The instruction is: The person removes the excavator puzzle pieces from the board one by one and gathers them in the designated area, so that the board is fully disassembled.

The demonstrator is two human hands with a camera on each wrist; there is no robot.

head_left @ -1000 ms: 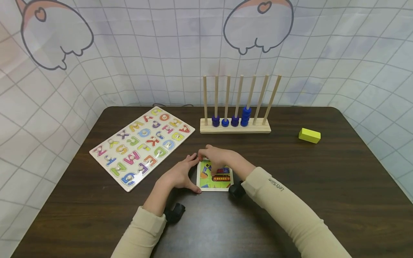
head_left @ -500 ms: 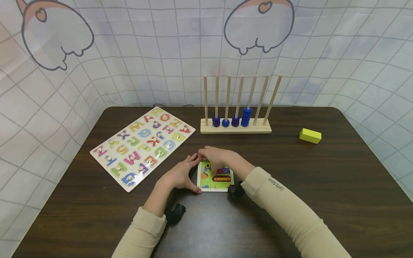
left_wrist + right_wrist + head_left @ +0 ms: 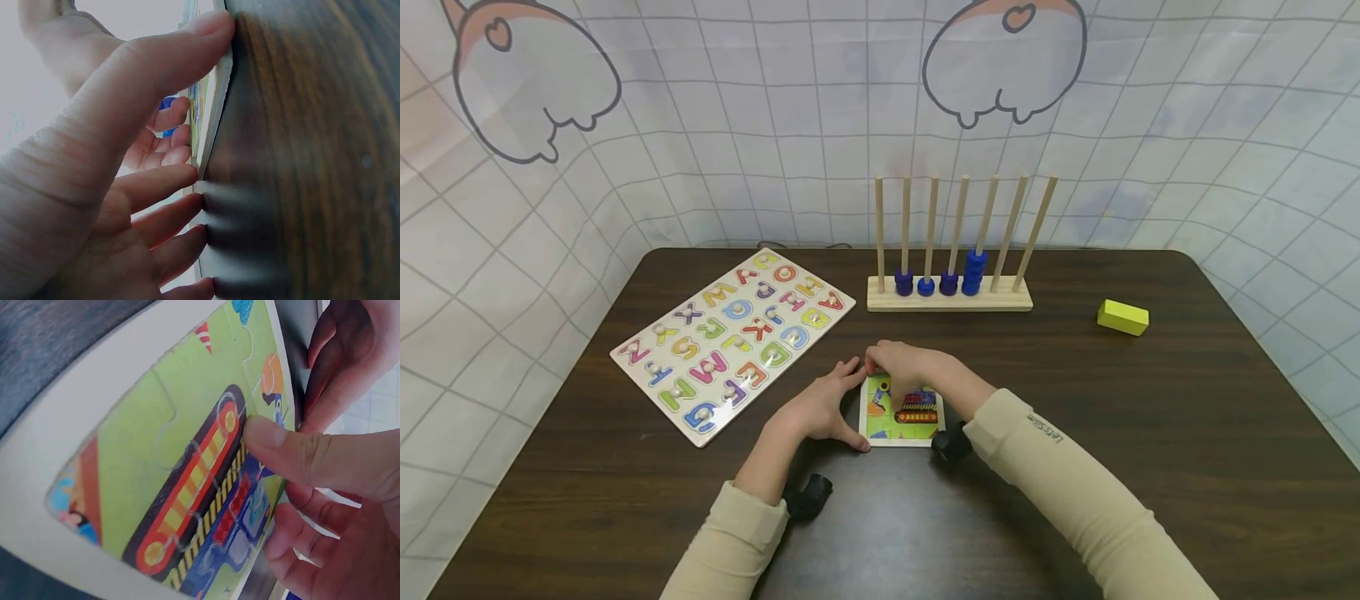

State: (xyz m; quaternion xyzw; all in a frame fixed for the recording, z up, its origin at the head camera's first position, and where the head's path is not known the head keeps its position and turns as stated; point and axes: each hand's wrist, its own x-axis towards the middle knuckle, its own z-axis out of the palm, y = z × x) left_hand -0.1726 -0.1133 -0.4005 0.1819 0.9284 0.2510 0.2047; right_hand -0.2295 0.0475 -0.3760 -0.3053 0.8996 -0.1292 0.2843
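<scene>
A small white-framed jigsaw puzzle (image 3: 917, 432) with a digger picture lies on the table in front of me. My left hand (image 3: 822, 407) spans its left side, thumb at the near corner and forefinger at the far one. In the left wrist view the thumb lies against the frame's edge (image 3: 217, 94), and the other fingertips rest along the tabletop. My right hand (image 3: 916, 367) reaches over from the right. Its thumb (image 3: 267, 432) presses on the picture beside the digger's track, while its curled fingers (image 3: 290, 544) grip the far edge. The pieces sit inside the frame.
An alphabet peg board (image 3: 733, 342) lies at an angle on the left. At the back stands a wooden peg rack (image 3: 947, 304) with blue beads on several rods. A yellow block (image 3: 1122, 317) sits at the right. Patterned cloth (image 3: 820, 108) hangs behind the table.
</scene>
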